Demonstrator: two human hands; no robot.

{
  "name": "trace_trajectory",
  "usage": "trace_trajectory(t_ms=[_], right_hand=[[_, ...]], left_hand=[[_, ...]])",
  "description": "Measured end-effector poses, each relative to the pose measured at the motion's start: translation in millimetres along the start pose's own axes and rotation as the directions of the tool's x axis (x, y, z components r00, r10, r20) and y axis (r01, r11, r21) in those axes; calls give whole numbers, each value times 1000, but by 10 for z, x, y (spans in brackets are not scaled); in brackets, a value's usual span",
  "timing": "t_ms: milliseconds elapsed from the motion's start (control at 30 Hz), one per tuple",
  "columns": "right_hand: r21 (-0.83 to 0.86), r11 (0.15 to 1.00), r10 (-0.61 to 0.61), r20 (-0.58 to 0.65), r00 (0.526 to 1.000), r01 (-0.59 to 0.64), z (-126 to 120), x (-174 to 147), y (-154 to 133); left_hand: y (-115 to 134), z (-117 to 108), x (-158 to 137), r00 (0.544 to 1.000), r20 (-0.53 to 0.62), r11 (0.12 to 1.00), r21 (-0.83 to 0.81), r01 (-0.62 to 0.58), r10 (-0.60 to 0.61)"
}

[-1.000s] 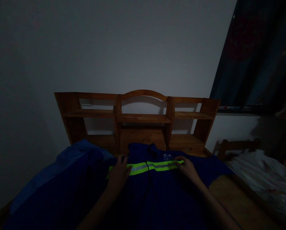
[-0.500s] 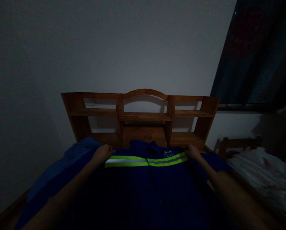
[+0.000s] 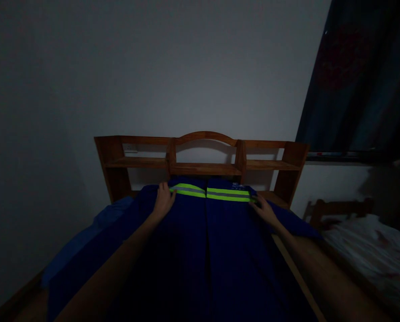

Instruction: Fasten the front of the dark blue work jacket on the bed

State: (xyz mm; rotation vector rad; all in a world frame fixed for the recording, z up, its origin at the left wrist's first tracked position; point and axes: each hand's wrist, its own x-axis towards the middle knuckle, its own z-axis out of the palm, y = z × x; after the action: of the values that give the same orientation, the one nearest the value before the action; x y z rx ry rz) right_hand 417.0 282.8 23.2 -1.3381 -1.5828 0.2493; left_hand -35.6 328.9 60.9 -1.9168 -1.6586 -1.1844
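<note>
A dark blue work jacket lies spread out, front side up, with its collar end toward the wooden headboard. Yellow-green reflective bands cross its chest, and small white lettering shows above the right-hand band. My left hand rests on the jacket at the left end of the band, thumb apart from the fingers. At the band's other end, my right hand touches the cloth with thumb and fingers parted. The lower jacket fades into shadow.
Behind the jacket stands a wooden headboard with shelves, against a pale wall. A lighter blue cloth lies at the left. On the right are whitish bedding or plastic, a wooden chair-like frame and a dark window.
The jacket's collar end has moved forward, up to the headboard, and the cloth lies flatter. Both my hands moved forward with it and closer together, and their fingers have loosened.
</note>
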Motion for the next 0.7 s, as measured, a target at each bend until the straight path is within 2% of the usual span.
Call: trace_trajectory(t_ms=[33, 100, 167, 233, 300, 367, 400, 433, 500, 533, 600, 700], right_hand=[[-87, 996, 25, 97, 995, -17, 92, -101, 57], [-283, 959, 115, 285, 952, -31, 241, -304, 152], [-415, 910, 191, 373, 908, -21, 315, -465, 159], [-467, 884, 208, 332, 920, -31, 320, -570, 21], [-463, 885, 146, 203, 968, -37, 311, -651, -268], [-400, 915, 8, 140, 990, 49, 359, -761, -648], [-334, 932, -79, 188, 979, 139, 415, -838, -839], [-254, 939, -154, 287, 945, 230, 493, -929, -1010], [-166, 935, -215, 438, 873, 314, 685, -1137, -1245], [-172, 927, -213, 490, 845, 333, 781, -1241, -1297], [-235, 909, -174, 537, 825, 345, 928, -1410, -1280], [-294, 906, -108, 534, 838, 304, 991, -1508, -1106]], left_hand=[[27, 45, -149, 999, 15, 999, -8, -37, 37], [42, 104, -459, 993, 86, 997, -25, -79, 81], [35, 108, -717, 981, 184, 997, -32, -63, 68], [60, 60, -882, 976, 217, 1000, -6, 21, -20], [159, -10, -970, 981, 182, 998, -8, 69, -66], [333, -56, -1036, 973, 229, 994, -114, -5, 32], [435, -57, -1076, 943, 307, 975, -212, -63, 127], [536, -40, -1126, 891, 395, 942, -321, -95, 225], [704, 41, -1250, 754, 554, 873, -485, -52, 352], [762, 96, -1316, 704, 607, 852, -523, 3, 370], [816, 205, -1433, 670, 666, 837, -534, 119, 329], [798, 292, -1528, 684, 687, 826, -518, 223, 246]])
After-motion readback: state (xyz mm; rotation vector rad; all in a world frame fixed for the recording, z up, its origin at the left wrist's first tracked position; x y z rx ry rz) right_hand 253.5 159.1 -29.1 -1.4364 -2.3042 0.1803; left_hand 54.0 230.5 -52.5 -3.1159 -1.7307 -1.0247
